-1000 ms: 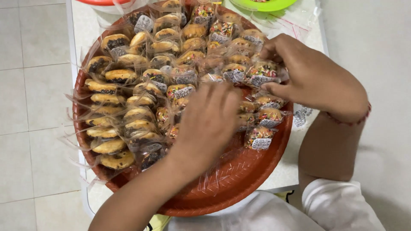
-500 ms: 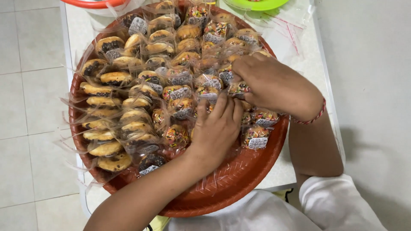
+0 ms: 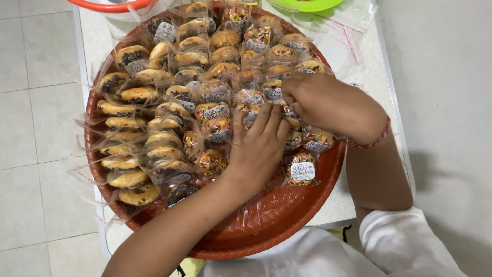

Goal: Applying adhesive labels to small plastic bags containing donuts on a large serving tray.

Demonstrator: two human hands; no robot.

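At the left of the frame, plain and chocolate-topped cookies in clear wrappers are lying in overlapping rows along the left part of a round red-brown tray, which is sitting on a white table over a pale tiled floor. An orange-rimmed bowl is peeking in at the upper left of the frame. Toward the middle, the left hand is coming up from the lower left, lying palm down with its fingers held close together and flat on the sprinkle-topped wrapped cookies at the tray's centre; it is pressing on them rather than pinching any one. Just right of it, a single sprinkle cookie with a round label is lying alone on the bare lower right part of the tray. The right hand is reaching in from the right, curled over the wrapped cookies in the right middle of the tray, touching the left fingertips; its own fingertips are hidden beneath it, so I cannot tell whether it is pinching a packet. A red thread bracelet is circling that wrist. A green bowl and loose clear bags are lying at the upper right.
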